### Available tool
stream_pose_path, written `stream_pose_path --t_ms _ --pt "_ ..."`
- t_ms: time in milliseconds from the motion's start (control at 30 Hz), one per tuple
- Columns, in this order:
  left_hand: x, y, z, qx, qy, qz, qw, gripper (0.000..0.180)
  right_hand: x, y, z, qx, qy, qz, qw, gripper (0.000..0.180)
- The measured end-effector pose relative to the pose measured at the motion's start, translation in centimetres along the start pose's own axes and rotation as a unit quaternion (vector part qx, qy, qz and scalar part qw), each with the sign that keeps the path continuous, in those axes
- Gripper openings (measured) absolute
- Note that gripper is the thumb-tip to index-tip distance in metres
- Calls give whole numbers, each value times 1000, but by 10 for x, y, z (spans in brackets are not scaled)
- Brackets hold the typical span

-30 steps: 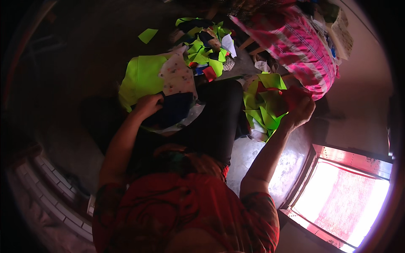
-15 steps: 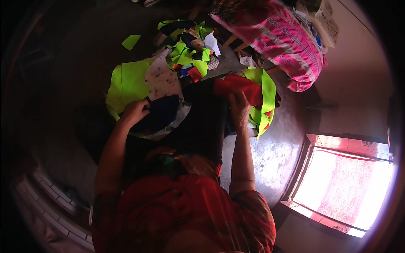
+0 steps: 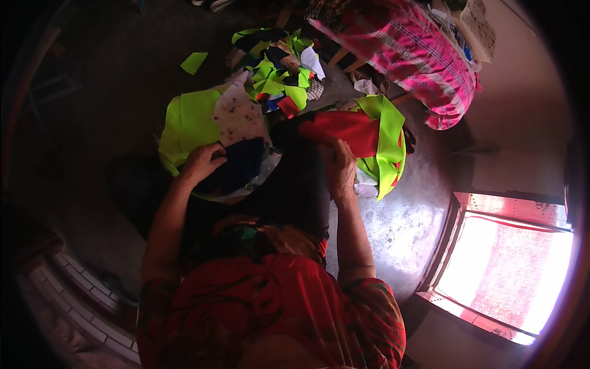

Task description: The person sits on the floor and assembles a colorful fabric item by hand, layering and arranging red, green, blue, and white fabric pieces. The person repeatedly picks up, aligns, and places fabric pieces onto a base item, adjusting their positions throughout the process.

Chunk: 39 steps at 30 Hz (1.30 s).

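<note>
My right hand (image 3: 340,167) grips the near edge of a red cloth piece (image 3: 344,129) that lies across a neon-green cloth (image 3: 387,144) on my right. My left hand (image 3: 201,161) is closed on a dark blue cloth (image 3: 241,167) atop a small stack on my lap, with a white patterned piece (image 3: 238,117) and a neon-green piece (image 3: 184,120) beneath and beyond it. A black cloth (image 3: 294,184) covers my lap between the two hands.
A heap of mixed scraps (image 3: 276,67), green, black, white and red, lies on the floor ahead. A lone green scrap (image 3: 194,61) sits farther left. A pink checked bundle (image 3: 409,52) stands at upper right. A bright doorway (image 3: 510,264) opens at lower right.
My right hand swung in from the far right, bringing the red cloth and green pieces toward my lap. My left hand stayed on the dark blue cloth.
</note>
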<state>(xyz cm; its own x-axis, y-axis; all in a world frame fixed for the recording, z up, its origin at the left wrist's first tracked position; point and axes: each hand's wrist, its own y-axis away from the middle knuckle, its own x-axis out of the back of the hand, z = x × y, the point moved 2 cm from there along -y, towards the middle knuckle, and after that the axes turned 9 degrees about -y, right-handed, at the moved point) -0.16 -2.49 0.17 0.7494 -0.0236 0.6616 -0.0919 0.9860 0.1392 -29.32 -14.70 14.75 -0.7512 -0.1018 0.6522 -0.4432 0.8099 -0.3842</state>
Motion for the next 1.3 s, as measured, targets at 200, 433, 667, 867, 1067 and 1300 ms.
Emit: stream_pose_path --t_ms 200,433,667,867,1067,1300 --pt "-2 -3 20 34 270 -50 961 23 -14 20 -6 75 9 29 997 15" --pt "-15 -36 121 87 378 -243 889 54 -9 39 -19 101 -25 51 993 16" --pt "-52 -58 162 25 422 -160 892 35 13 23 -19 125 -24 -66 990 12" --pt "-23 -31 155 -3 520 -162 839 27 61 -18 43 22 198 -49 979 17" --pt "7 -15 118 -1 556 -78 827 27 72 -11 111 -129 183 -95 970 32" --pt "21 6 95 0 607 -26 794 25 70 -15 101 -157 196 -48 967 25"
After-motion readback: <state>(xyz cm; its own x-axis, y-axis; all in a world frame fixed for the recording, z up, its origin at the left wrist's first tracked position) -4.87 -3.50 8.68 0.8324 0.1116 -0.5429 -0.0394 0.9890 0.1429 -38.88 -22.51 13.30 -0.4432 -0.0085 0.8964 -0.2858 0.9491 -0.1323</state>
